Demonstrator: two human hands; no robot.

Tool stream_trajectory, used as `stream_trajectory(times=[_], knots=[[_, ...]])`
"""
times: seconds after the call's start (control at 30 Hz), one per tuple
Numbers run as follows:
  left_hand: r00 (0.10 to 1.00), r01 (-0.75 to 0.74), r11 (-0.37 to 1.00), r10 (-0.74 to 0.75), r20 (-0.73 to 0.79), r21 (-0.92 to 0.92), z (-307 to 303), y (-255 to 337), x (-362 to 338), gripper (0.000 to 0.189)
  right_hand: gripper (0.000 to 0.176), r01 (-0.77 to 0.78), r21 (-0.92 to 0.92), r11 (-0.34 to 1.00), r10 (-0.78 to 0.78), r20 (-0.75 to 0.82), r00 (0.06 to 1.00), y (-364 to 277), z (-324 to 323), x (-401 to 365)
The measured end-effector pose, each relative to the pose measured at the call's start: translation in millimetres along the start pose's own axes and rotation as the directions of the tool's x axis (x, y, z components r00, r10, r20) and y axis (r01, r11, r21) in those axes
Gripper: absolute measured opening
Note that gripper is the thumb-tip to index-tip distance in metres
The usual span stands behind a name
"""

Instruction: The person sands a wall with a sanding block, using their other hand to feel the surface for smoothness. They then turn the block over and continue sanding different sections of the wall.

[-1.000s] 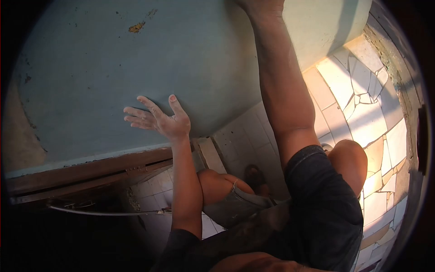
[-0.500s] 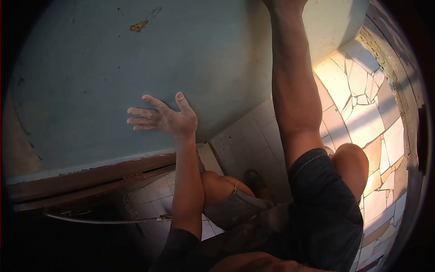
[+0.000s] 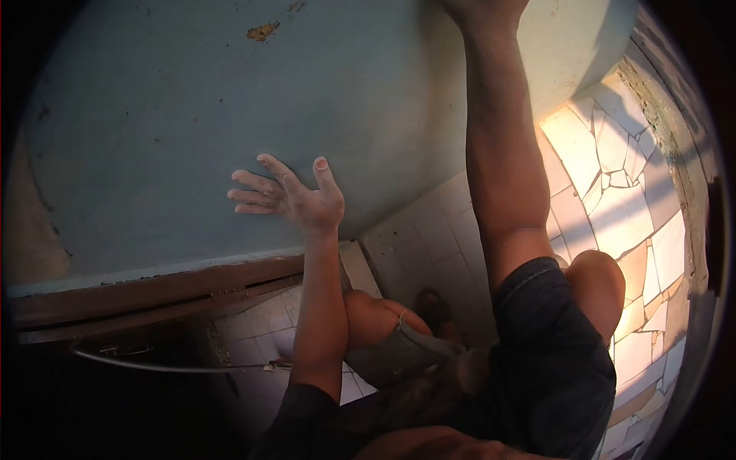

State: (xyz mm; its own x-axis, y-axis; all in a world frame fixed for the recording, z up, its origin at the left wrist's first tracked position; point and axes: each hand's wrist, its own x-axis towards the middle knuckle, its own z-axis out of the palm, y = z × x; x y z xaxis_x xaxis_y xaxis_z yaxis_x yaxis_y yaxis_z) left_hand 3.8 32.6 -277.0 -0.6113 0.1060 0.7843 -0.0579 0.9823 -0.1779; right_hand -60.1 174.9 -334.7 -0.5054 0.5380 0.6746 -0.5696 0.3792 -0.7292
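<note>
Shifted slightly rightward along the wall since a second ago, the left hand presses flat on the blue-green painted wall, just above the brown wooden strip at the wall's lower edge. Its grip is wide open, fingers spread, holding nothing. The right arm reaches up the wall's right side. The right hand is cut off at the top, so its grip cannot be told. A sunlit broken-tile floor lies to the right.

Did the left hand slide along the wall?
No. The left hand stays flat on the wall, equally far from the orange paint chip; only the view shifted.
</note>
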Motion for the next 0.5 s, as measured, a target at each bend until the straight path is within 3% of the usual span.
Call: stream_trajectory(times=[0.1,0.17,0.27,0.3,0.37,0.4,0.43,0.47,0.5], knots=[[0.998,0.039,0.998,-0.042,-0.055,-0.041,16.0,9.5,5.0,0.092,0.073,0.055,-0.019,0.998,-0.056,-0.077,0.995,6.4,5.4,33.4],[0.994,0.058,0.998,-0.059,-0.089,-0.007,21.4,13.2,-2.9,0.091,0.07,0.132,0.013,0.991,-0.133,0.081,0.988,27.3,25.5,-116.3],[0.998,0.033,0.999,-0.032,-0.051,0.015,18.7,5.0,-5.8,0.091,0.071,0.081,-0.013,0.997,-0.08,0.043,0.996,32.6,12.4,-55.3],[0.999,0.041,0.999,-0.04,-0.021,0.036,11.5,2.5,-9.8,0.091,0.071,-0.011,0.059,0.998,0.017,-0.105,0.994,18.2,7.7,20.2],[0.999,0.027,0.999,-0.026,-0.033,0.036,15.0,5.5,-4.0,0.091,0.069,-0.024,0.08,0.997,0.033,-0.118,0.992,-0.1,-18.1,165.9],[0.999,0.041,0.999,-0.04,-0.028,0.034,20.2,9.6,-3.8,0.091,0.056,0.093,0.161,0.983,-0.056,-0.224,0.973,10.1,-23.3,224.9],[0.998,0.03,0.998,-0.027,-0.048,0.048,21.2,11.4,-3.8,0.091,0.048,0.208,0.233,0.95,-0.123,-0.334,0.934,14.8,-23.8,248.5],[0.997,0.009,0.998,-0.003,-0.074,0.068,18.8,9.4,-0.7,0.091,0.048,0.202,0.242,0.949,-0.115,-0.332,0.936,102.2,5.9,239.3],[0.996,0.008,0.997,-0.001,-0.088,0.075,17.7,9.7,1.3,0.091,0.05,0.174,0.205,0.963,-0.106,-0.306,0.946,39.3,0.0,165.3]])
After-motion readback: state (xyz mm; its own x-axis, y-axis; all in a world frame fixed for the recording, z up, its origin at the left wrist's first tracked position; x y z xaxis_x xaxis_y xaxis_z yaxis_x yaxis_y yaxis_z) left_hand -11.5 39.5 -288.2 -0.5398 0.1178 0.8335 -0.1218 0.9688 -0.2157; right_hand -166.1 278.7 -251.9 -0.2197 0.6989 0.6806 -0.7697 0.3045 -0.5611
